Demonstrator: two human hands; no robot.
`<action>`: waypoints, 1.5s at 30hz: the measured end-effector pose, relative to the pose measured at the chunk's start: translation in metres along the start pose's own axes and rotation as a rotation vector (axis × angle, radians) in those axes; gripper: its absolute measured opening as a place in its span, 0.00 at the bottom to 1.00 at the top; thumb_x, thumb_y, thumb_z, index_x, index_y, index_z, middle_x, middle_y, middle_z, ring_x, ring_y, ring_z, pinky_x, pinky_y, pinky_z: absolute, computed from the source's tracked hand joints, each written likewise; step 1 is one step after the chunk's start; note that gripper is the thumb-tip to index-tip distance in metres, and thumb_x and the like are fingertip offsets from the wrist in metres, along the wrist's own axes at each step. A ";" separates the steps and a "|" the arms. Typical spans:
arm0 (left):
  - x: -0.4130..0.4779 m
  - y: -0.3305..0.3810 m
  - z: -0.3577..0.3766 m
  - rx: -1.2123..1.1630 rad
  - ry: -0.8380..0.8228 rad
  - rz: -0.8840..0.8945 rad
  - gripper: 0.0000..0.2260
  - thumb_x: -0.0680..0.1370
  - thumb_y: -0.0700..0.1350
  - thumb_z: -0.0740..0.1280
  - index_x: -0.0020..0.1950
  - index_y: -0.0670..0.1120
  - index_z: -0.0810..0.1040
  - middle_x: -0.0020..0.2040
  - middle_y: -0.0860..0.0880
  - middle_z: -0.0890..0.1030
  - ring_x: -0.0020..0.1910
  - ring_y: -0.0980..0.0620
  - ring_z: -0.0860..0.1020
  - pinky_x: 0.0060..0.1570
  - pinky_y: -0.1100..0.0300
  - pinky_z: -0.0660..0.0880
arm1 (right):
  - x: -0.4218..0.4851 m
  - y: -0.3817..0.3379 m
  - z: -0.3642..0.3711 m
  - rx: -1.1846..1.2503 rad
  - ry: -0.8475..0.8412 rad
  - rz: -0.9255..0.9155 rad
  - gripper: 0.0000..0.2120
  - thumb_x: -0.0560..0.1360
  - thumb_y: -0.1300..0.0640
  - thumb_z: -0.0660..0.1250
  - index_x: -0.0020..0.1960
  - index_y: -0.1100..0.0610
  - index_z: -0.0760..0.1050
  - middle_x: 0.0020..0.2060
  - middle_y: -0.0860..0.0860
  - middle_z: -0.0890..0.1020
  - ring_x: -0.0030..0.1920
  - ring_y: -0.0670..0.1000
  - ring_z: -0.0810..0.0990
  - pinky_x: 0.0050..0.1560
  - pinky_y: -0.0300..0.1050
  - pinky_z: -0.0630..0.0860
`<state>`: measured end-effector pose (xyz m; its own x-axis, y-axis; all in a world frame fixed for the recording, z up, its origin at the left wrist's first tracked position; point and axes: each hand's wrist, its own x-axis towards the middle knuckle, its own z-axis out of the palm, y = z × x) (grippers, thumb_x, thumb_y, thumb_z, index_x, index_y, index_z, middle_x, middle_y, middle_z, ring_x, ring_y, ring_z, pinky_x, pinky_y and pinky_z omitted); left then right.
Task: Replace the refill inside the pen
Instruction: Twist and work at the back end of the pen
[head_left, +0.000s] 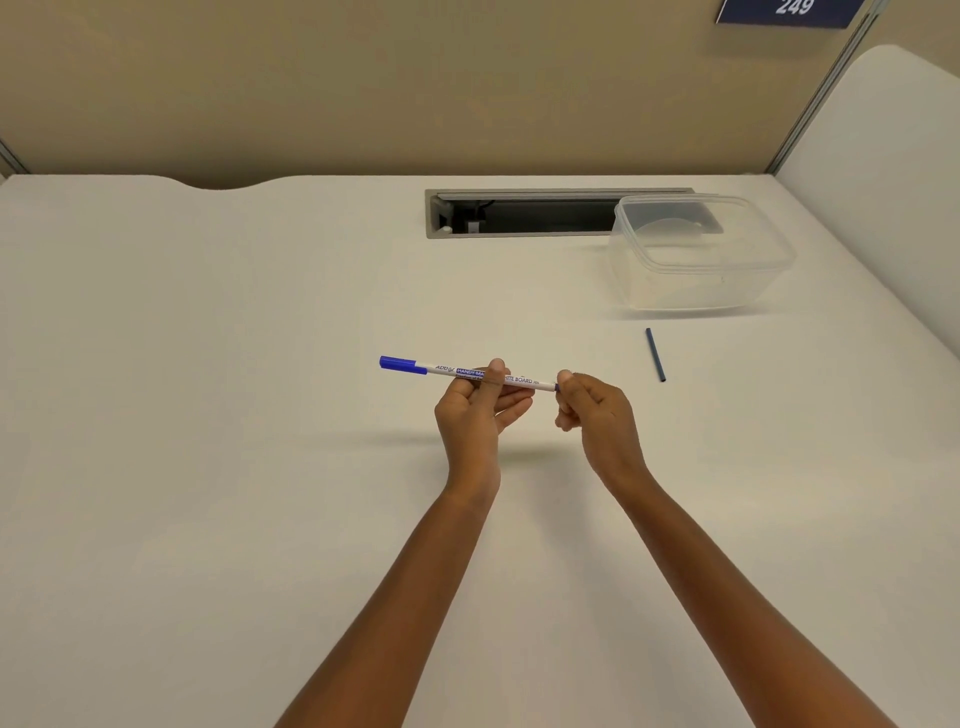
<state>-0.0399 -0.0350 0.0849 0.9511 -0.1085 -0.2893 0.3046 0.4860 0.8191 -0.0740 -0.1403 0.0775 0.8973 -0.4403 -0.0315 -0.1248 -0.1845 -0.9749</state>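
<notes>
A white whiteboard pen (524, 381) with a blue cap at its left end is held level above the table. My left hand (475, 410) grips its barrel near the middle. My right hand (592, 408) pinches the pen's right end, where a small dark blue tip shows between my fingers; what that tip is I cannot tell. A dark blue refill stick (655, 354) lies loose on the table to the right of my right hand, apart from both hands.
A clear plastic container (727, 291) stands at the back right, partly over a recessed cable slot (519, 215) in the white table (208, 364). A beige partition wall runs behind, with a white panel at the right edge.
</notes>
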 end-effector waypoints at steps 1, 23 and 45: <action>0.000 0.000 0.000 -0.002 0.001 -0.001 0.06 0.76 0.41 0.64 0.41 0.41 0.77 0.33 0.47 0.81 0.31 0.54 0.82 0.34 0.65 0.79 | 0.001 -0.003 0.001 0.063 0.003 0.074 0.19 0.78 0.56 0.58 0.28 0.55 0.66 0.18 0.43 0.68 0.25 0.46 0.66 0.37 0.43 0.66; 0.006 -0.001 -0.008 -0.018 0.062 0.009 0.04 0.76 0.41 0.65 0.42 0.42 0.77 0.38 0.44 0.80 0.31 0.54 0.82 0.35 0.65 0.79 | -0.002 -0.002 0.000 -0.192 0.037 -0.160 0.07 0.73 0.64 0.65 0.43 0.53 0.77 0.38 0.42 0.79 0.39 0.38 0.77 0.40 0.27 0.70; 0.006 -0.001 -0.006 -0.010 0.050 0.015 0.04 0.77 0.40 0.64 0.42 0.42 0.76 0.38 0.44 0.80 0.31 0.55 0.82 0.36 0.65 0.80 | 0.002 0.003 -0.003 -0.101 -0.064 -0.022 0.03 0.76 0.54 0.63 0.44 0.51 0.74 0.33 0.45 0.78 0.32 0.38 0.76 0.37 0.31 0.71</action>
<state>-0.0343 -0.0311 0.0794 0.9516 -0.0580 -0.3017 0.2897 0.4961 0.8185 -0.0737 -0.1450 0.0750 0.9249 -0.3792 -0.0273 -0.1437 -0.2822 -0.9485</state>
